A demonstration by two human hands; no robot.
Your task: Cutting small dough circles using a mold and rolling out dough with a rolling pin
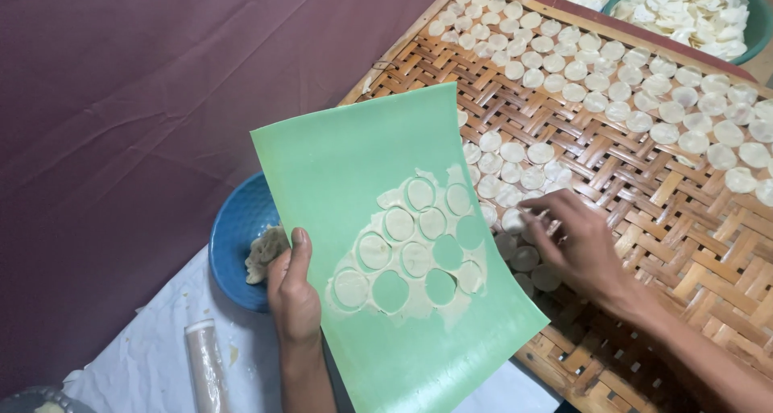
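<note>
My left hand [293, 288] grips the left edge of a green flexible sheet [354, 163], held tilted above the table. A thin sheet of pale dough [407, 256] with round cut discs and a few empty round holes sticks to it. My right hand [573, 242] reaches over the woven bamboo tray [644, 212], fingers pinched on a small dough disc [513, 220] among several discs laid there. Rows of dough discs [596, 79] cover the far part of the tray.
A blue bowl [233, 236] holding dough scraps sits behind the green sheet. A rolling pin [205, 365] lies on white cloth at bottom left. A green basin [692, 10] of discs stands top right. Maroon cloth fills the left.
</note>
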